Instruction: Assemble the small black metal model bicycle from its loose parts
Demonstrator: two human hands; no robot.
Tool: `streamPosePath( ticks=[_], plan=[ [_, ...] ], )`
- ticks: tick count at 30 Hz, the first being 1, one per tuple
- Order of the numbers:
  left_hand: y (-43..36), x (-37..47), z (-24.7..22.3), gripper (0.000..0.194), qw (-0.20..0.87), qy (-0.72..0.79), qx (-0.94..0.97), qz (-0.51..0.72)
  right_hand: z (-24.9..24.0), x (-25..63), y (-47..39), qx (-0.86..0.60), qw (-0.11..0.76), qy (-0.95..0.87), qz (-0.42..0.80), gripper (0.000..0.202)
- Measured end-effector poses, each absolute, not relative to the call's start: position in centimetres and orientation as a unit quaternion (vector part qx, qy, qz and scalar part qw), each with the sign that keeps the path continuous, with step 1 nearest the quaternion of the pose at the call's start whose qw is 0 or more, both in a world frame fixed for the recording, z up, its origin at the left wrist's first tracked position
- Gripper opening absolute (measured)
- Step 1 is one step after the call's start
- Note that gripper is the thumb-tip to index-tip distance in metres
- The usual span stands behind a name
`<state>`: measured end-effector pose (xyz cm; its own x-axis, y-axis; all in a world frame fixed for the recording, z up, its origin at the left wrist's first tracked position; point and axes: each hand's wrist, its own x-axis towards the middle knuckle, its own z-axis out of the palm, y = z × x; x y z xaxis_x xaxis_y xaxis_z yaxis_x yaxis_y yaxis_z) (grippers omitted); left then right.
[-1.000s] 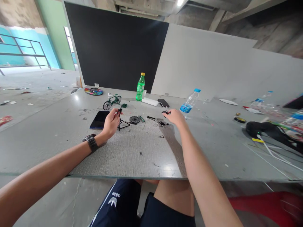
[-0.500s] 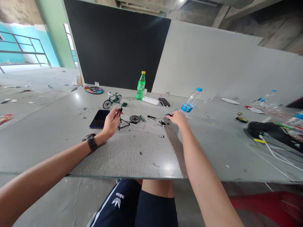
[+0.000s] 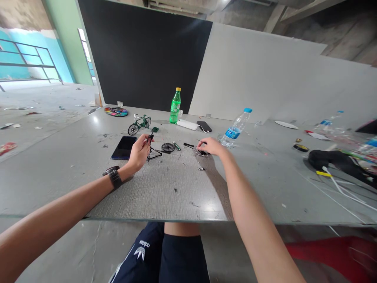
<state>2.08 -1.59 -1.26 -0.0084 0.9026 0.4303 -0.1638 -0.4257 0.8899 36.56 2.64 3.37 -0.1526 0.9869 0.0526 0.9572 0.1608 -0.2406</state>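
The left hand (image 3: 139, 152) is held above the worktop (image 3: 132, 196), left of its middle, with the grip closed on a small dark part (image 3: 150, 137). Just below the fingers a black frame (image 3: 154, 154) is seen, partly hidden by the hand; whether it is joined to the dark part cannot be told. The right hand (image 3: 214, 146) is held over a cluster (image 3: 203, 153) of small parts near the middle of the worktop. Its fingers are bent together, and a thin dark piece (image 3: 202, 142) is noted at the tips; whether it is grasped cannot be told.

Between the hands, a wheel (image 3: 168, 147), a green part (image 3: 176, 146) and black strips (image 3: 189, 146) are laid from left to right. A silver piece (image 3: 201, 169) is found apart from the cluster, towards the near edge. A tablet (image 3: 122, 147) is placed flat beside the left hand. Towards the far edge, a model bicycle (image 3: 139, 125) is stood upright, with a green block (image 3: 154, 129) just beside it. A palette (image 3: 116, 112) is located by the far left corner. A water bottle (image 3: 234, 131) is stood near the right hand.
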Motion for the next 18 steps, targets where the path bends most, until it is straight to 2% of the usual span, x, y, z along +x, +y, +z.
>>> streamPosePath(
  ticks=[11, 18],
  plan=[
    [-2.1, 2.2, -0.9, 0.011, 0.425, 0.330, 0.568, 0.623, 3.1, 34.8, 2.9, -0.623, 0.025, -0.776, 0.097, 0.021],
    [-1.9, 2.2, -1.1, 0.012, 0.423, 0.327, 0.575, 0.619, 3.7, 32.5, 2.0, -0.613, 0.015, -0.782, 0.107, 0.018]
  ],
)
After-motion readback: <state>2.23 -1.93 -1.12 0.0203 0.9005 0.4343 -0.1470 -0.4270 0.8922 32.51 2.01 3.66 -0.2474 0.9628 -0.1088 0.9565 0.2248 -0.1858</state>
